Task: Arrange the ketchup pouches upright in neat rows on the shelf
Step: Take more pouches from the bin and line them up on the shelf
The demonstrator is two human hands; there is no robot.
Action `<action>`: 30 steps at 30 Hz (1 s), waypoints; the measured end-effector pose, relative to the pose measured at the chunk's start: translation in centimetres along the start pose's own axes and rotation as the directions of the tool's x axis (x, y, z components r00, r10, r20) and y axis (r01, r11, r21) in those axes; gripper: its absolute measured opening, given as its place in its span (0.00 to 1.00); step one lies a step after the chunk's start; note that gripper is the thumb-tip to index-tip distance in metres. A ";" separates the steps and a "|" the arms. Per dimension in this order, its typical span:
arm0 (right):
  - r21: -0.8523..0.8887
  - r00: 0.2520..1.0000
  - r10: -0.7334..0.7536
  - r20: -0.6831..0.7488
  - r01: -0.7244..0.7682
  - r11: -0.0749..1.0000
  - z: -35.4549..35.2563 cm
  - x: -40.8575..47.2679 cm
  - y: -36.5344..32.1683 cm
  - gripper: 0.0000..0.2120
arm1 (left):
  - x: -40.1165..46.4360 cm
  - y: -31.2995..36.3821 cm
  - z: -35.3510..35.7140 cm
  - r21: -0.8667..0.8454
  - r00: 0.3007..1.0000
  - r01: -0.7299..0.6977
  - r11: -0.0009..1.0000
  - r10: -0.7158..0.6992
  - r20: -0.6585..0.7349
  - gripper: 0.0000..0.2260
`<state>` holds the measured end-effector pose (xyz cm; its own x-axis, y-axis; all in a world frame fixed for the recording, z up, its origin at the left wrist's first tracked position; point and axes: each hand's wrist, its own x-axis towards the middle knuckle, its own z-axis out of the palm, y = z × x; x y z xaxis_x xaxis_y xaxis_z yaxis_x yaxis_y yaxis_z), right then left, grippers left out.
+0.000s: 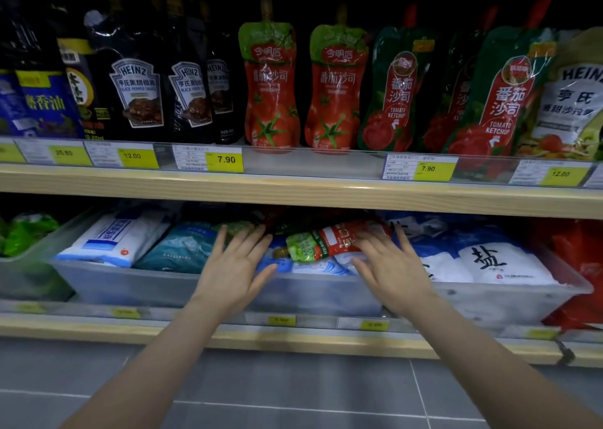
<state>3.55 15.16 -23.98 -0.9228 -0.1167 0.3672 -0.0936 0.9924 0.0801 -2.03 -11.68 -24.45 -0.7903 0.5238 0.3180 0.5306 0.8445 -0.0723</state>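
A clear plastic bin (202, 285) sat on the lower shelf (293, 339) and served as the reference point. One ketchup pouch (329, 241) lay flat on its side on top of the bags inside the bin, near the bin's middle, with its green spout end pointing toward the bin's left side. The left hand (233, 267) reached over the bin's front wall just left of that pouch, fingers straight and spread, holding nothing; whether its fingertips touched the pouch could not be determined. The right hand (390, 267) reached over the front wall just right of the pouch, fingers likewise straight and spread, with its fingertips at the pouch's red end and no grasp formed. White and blue salt bags (496, 262) filled the bin's right part, and a teal bag (182, 247) and a white bag (114, 237) filled its left part. On the upper shelf (293, 187), above the bin, two red-and-green ketchup pouches (272, 85) stood upright side by side, directly over the bin's middle. Dark green ketchup pouches (499, 92) stood above the bin's right part, one leaning. Black pepper sauce pouches (137, 92) stood above its left part.
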 end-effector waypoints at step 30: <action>0.423 0.971 -0.233 -0.061 0.237 0.875 -0.1 -0.2 -5.6 0.24 | -4.0 4.3 -1.8 -0.422 0.942 -0.332 0.844 0.276 -0.189 0.20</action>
<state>4.31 9.60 -24.42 -0.8509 -0.3467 0.3946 -0.4582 0.8573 -0.2348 3.97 -10.32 -24.31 -0.5401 0.7058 0.4584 0.8393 0.4917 0.2319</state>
